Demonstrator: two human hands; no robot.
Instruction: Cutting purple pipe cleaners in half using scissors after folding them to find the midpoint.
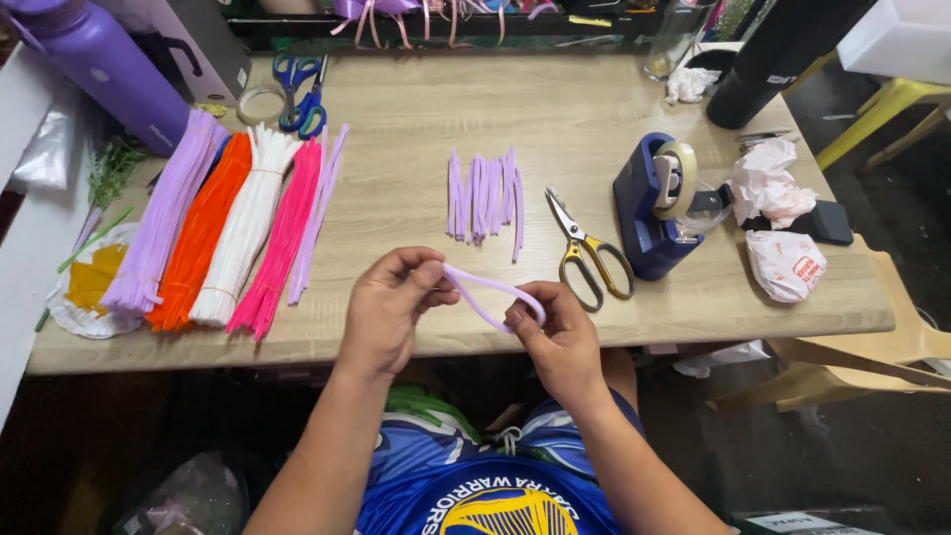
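You look down on a light wooden table (555,109) that fills the middle of the frame, with its front edge running across the lower centre, and below this edge the floor is dark and in shadow. At the upper right you see a yellow chair (887,109), and at the right edge, lower, a beige plastic chair (872,362) just beside the table. The light is even and soft, and at the far left edge stands a white surface (30,248).

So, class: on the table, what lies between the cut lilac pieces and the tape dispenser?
The head view shows scissors with yellow handles between the cut lilac pieces and the tape dispenser, lying on bare table.
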